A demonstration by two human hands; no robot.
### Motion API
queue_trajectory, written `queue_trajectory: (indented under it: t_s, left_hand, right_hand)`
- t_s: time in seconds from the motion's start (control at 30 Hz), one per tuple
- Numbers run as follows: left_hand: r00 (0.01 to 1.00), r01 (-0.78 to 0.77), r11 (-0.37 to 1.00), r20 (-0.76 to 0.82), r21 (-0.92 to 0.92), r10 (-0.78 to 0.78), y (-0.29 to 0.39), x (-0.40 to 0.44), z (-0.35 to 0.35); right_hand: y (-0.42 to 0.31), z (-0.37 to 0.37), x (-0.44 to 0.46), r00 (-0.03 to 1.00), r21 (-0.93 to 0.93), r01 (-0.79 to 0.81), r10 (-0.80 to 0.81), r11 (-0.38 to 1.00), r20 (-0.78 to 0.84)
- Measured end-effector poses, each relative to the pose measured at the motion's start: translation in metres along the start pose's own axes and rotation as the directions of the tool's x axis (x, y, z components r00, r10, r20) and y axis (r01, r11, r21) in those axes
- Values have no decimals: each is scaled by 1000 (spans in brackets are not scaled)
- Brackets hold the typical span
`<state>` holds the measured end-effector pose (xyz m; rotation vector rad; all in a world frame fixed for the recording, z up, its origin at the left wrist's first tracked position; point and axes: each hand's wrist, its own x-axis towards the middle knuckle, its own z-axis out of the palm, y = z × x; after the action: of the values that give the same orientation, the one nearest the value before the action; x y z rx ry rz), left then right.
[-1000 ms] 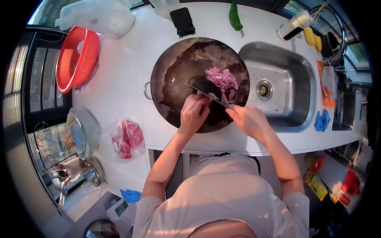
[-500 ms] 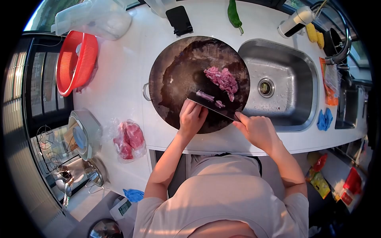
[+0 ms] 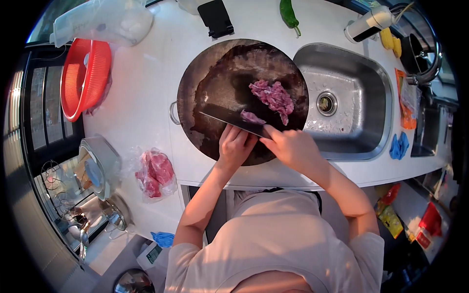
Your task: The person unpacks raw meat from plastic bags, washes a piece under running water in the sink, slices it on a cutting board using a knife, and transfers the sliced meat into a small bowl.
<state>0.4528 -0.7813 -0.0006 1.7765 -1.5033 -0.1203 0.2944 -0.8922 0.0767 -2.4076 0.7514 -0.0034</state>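
A round, dark-stained cutting board (image 3: 215,63) lies on the counter in front of me. My right hand (image 3: 293,149) grips a kitchen knife (image 3: 229,120) near its handle end, the blade stretching left across the board. Beside it, my left hand (image 3: 235,146) is closed, its curled fingertips against the near side of the blade; whatever lies under those fingers is hidden. Just beyond the blade rests a cut strip of raw meat (image 3: 252,117). A pile of sliced meat (image 3: 273,99) sits farther back on the board's right part.
Right of the board is a steel sink (image 3: 361,117). A bag of raw meat (image 3: 155,173) lies to the left, with a red basket (image 3: 84,80) behind it. At the back are a green pepper (image 3: 289,17) and a black stand (image 3: 215,18). A blue cloth (image 3: 399,145) lies right of the sink.
The knife and my right hand have shifted left, so the blade tip reaches farther across the board. My left hand stays in nearly the same place. The view has tilted slightly.
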Motion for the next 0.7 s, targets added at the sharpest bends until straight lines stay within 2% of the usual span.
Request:
queue_trajectory:
  t_s: [0.03, 0.13, 0.23, 0.3, 0.33, 0.37, 0.4, 0.47, 0.53, 0.57, 0.63, 0.67, 0.7]
  left_hand:
    - [1000, -9, 1000, -16, 5, 9, 1, 4, 0]
    - [1000, 22, 1000, 12, -3, -21, 0, 3, -1]
    - [999, 31, 999, 25, -16, -31, -2, 3, -1]
    - [1000, -1, 1000, 3, -22, 1, 0, 5, 0]
    - [1000, -20, 1000, -11, -21, 20, 0, 6, 0]
    - [998, -48, 999, -36, -19, 47, 0, 7, 0]
    - [1000, -14, 1000, -16, -19, 14, -2, 2, 1]
    - [998, 52, 998, 24, -21, -51, -6, -8, 3]
    - [1000, -13, 998, -26, -65, 12, -3, 2, 0]
    - [998, -38, 997, -59, -72, 33, 0, 6, -1]
    - [990, -72, 996, -121, -54, 65, 5, 8, -1]
    - [987, -67, 997, -146, -36, 61, 5, 7, -1]
    - [984, -61, 998, -168, -21, 57, 6, 5, 0]
  right_hand:
    - [8, -2, -18, 998, -15, 7, -8, 1000, -67]
    - [24, -14, -59, 996, -73, -87, 86, 994, -23]
    - [11, -15, -47, 993, -88, -113, 116, 990, 27]
    - [-3, 1, -14, 997, -84, -43, 37, 996, -70]
    - [-12, 7, 8, 999, -63, -20, 18, 998, -43]
    - [-17, 20, 25, 996, -61, 9, -14, 998, -86]
    - [-21, 28, 38, 1000, -47, -20, 20, 999, -9]
    - [-21, 26, 39, 997, -58, 5, -10, 998, -77]
    - [-9, 14, 22, 999, -12, -27, 27, 1000, -33]
    - [-2, 1, 6, 998, 49, 2, 1, 999, -62]
    - [13, -27, -21, 981, 145, -170, 154, 975, 116]
    - [27, -33, -32, 977, 205, -197, 173, 959, 127]
    - [43, -39, -37, 940, 217, -293, 240, 931, 241]
